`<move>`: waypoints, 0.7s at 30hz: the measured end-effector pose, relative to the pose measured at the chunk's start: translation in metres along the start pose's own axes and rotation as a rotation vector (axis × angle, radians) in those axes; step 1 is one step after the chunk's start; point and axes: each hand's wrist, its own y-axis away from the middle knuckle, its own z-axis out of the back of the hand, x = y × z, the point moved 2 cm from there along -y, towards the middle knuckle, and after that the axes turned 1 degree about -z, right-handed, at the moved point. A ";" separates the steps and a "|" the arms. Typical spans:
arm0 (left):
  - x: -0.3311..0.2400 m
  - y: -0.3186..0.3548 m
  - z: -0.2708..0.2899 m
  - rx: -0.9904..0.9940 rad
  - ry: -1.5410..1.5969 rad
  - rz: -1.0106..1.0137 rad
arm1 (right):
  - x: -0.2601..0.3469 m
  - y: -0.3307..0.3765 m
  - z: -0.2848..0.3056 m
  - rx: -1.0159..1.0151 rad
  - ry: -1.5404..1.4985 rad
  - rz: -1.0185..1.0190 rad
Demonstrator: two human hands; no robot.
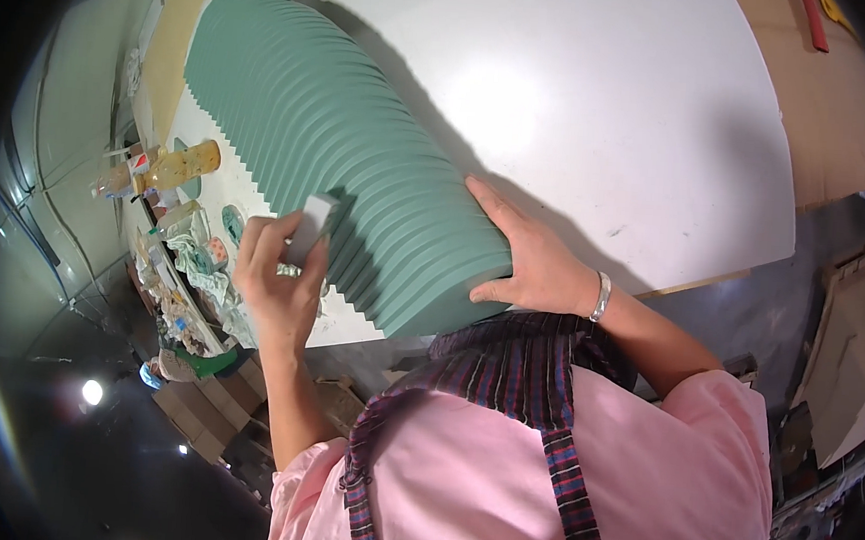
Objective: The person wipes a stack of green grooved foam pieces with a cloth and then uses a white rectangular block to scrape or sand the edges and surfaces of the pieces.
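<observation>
A long row of curved green pieces (332,123), set side by side like ribs, lies slantwise across the white table (605,91). Its left edge looks toothed. My left hand (276,284) is at the row's near left side and pinches a small pale grey rectangular block (310,226) between thumb and fingers. The block is next to the ribs; whether it touches them I cannot tell. On the row's near right end my right hand (548,263) presses with thumb and fingers spread, the thumb around the end face. That hand holds nothing else.
Left of the row lie a clear bottle with yellowish contents (189,165) and crumpled pale cloths (191,248). A brown board (825,107) borders the table at the right, with a red object (814,24) on it. Folded cardboard (852,360) leans at the lower right.
</observation>
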 end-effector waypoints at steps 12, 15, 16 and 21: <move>-0.012 0.004 -0.001 0.060 0.060 0.056 | -0.020 -0.008 0.001 0.093 -0.102 0.024; -0.032 -0.006 -0.008 0.028 0.036 -0.102 | -0.025 -0.012 0.002 0.124 -0.213 0.030; -0.034 -0.006 -0.015 0.078 0.078 -0.091 | -0.025 -0.012 0.002 0.130 -0.213 0.032; -0.018 0.004 -0.008 0.080 0.042 -0.077 | -0.027 -0.013 0.004 0.144 -0.217 0.053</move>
